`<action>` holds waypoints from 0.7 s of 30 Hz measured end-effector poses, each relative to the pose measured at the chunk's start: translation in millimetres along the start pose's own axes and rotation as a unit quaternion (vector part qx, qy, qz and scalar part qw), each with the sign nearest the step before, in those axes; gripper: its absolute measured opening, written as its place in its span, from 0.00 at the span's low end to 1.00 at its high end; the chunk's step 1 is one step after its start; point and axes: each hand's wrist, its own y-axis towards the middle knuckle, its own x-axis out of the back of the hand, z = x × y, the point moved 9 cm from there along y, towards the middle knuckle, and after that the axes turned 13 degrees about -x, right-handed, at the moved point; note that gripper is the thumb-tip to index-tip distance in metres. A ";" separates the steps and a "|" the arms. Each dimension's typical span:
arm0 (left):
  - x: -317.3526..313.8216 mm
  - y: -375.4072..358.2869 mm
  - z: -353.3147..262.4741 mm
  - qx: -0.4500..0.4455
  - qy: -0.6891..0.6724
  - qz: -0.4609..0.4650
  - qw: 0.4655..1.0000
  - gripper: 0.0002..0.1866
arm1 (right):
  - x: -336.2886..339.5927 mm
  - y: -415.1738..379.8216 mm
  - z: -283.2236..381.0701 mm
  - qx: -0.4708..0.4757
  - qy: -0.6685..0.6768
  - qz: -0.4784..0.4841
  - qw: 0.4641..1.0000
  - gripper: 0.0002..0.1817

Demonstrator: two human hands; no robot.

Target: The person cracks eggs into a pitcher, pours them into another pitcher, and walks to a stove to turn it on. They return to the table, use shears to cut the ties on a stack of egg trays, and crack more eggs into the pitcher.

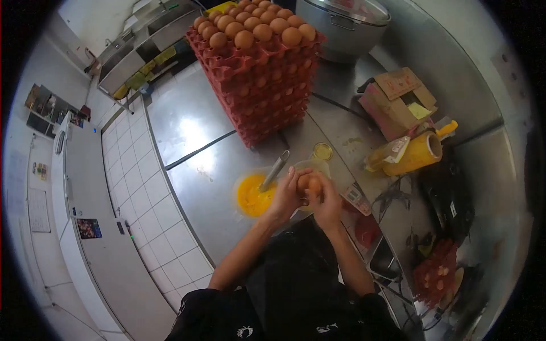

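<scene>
In front of my body, both hands come together around brown egg (311,184), which may be one egg or two pieces of shell; the fingers hide part of it. My left hand (286,196) is closed against its left side, and my right hand (326,203) wraps it from the right. Just left of my left hand is a clear bowl of yellow beaten egg (250,196). A metal-handled whisk (276,170) leans in that bowl. Beneath my hands, another pale container (315,166) is mostly covered.
Stacked red egg trays (256,85) full of brown eggs rise ahead. A small jar (322,151) stands beyond my hands. To the right are a cardboard box (398,102), a yellow roll (412,154), a digital scale (356,200) and a red tray with shells (437,273). A large pot (341,28) stands behind.
</scene>
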 end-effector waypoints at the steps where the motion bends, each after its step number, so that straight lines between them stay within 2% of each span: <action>1: -0.7 2.1 -0.4 -0.001 0.006 -0.011 1.000 0.37 | -5.5 1.1 7.5 0.015 -0.047 0.005 0.999 0.24; 2: 0.8 5.0 2.1 0.011 0.002 0.016 1.000 0.37 | -10.1 2.6 13.6 0.031 -0.093 0.014 0.995 0.24; 5: 14.1 6.2 6.3 0.032 0.005 0.061 0.998 0.37 | 10.2 0.5 0.9 -0.064 0.017 -0.052 0.996 0.23; 8: 5.7 3.5 1.9 0.039 0.027 0.048 0.998 0.37 | 5.8 -4.8 1.8 -0.045 0.033 -0.075 0.996 0.23; 10: -4.8 2.2 1.3 0.047 0.027 0.026 0.998 0.37 | -4.9 2.1 14.9 -0.009 -0.046 -0.032 0.998 0.23; 11: 2.7 9.6 10.4 0.036 0.014 0.042 0.998 0.34 | -12.4 5.7 22.3 0.010 -0.084 -0.008 0.996 0.23; 14: 16.7 12.5 13.8 0.035 0.062 0.095 0.993 0.29 | 6.7 5.6 16.0 -0.033 -0.051 -0.047 0.997 0.23; 15: 20.6 13.6 11.2 0.033 0.089 0.057 0.994 0.27 | 12.3 6.1 20.1 -0.019 -0.008 -0.074 0.997 0.21; 16: 25.6 17.4 12.9 0.020 0.098 0.049 0.994 0.27 | 10.6 5.7 -6.8 -0.105 0.102 -0.043 0.988 0.21; 18: 40.6 21.4 24.2 -0.005 0.118 0.034 0.992 0.28 | -1.7 -8.0 -66.2 -0.269 0.310 0.026 0.911 0.21; 21: 29.7 18.0 20.4 -0.006 0.135 0.090 0.987 0.25 | -1.1 -1.9 -45.7 -0.233 0.032 0.075 0.969 0.22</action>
